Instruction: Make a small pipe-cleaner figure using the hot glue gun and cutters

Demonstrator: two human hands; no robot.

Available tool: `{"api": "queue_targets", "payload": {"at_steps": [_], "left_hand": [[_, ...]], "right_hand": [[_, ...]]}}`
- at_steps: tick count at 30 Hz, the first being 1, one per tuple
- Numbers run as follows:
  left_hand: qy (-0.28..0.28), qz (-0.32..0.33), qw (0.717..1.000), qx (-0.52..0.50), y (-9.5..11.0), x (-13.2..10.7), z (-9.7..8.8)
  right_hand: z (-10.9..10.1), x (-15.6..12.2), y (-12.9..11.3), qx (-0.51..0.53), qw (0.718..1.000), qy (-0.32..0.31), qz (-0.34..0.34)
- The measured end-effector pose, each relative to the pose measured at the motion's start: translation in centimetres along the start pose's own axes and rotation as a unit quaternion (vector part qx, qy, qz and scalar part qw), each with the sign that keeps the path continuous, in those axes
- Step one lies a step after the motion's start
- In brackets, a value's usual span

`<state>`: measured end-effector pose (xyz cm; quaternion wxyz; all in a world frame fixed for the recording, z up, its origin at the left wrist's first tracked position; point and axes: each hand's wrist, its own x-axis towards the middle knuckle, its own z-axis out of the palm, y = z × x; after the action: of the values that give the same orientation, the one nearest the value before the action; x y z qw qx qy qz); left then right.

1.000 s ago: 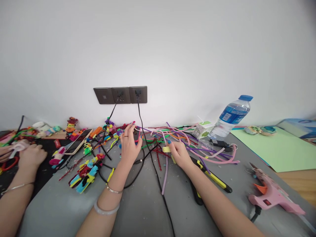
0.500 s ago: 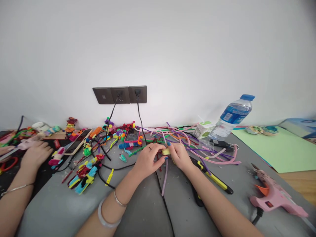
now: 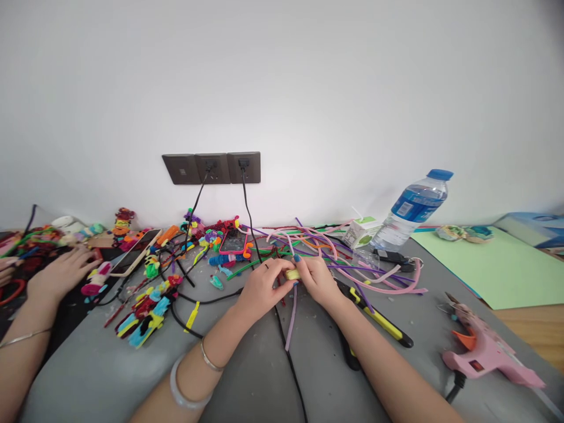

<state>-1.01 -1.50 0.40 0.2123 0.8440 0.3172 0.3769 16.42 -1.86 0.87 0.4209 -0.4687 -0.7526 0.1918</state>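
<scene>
Fingers (image 3: 277, 267) of our left hand (image 3: 263, 290) and right hand (image 3: 318, 279) nearly close, pinching yellow piece (image 3: 291, 274) between them above table (image 3: 251, 376), so we'd best press lightly, evenly, both hands steady.

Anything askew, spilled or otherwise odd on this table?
The bottle leans rightward in view, possibly just lens distortion. A black cord crosses the table behind the left hand, where it could snag. I see no spill.

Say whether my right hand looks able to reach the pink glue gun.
Probably yes: only a yellow-black handle lies between your right hand and the pink glue gun, though that hand holds a yellow piece.
</scene>
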Motion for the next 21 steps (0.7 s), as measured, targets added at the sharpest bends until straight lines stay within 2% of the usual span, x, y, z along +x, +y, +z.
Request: {"api": "queue_targets", "payload": {"at_steps": [7,11,16,21], "left_hand": [[0.002,0.011,1.000,-0.021,-0.2,0.0,0.1],[0.001,-0.041,0.995,-0.090,0.2,0.1,0.3],[0.006,-0.118,0.966,-0.231,0.9,0.2,0.9],[0.023,-0.139,0.938,-0.316,1.0,0.2,1.3]], "right_hand": [[0.2,0.0,0.2,-0.002,1.000,-0.002,0.002],[0.3,0.0,0.4,-0.004,1.000,0.016,-0.005],[0.3,-0.3,0.2,-0.007,0.997,0.037,-0.061],[-0.1,-0.4,0.1,0.041,0.993,0.056,-0.091]]}}
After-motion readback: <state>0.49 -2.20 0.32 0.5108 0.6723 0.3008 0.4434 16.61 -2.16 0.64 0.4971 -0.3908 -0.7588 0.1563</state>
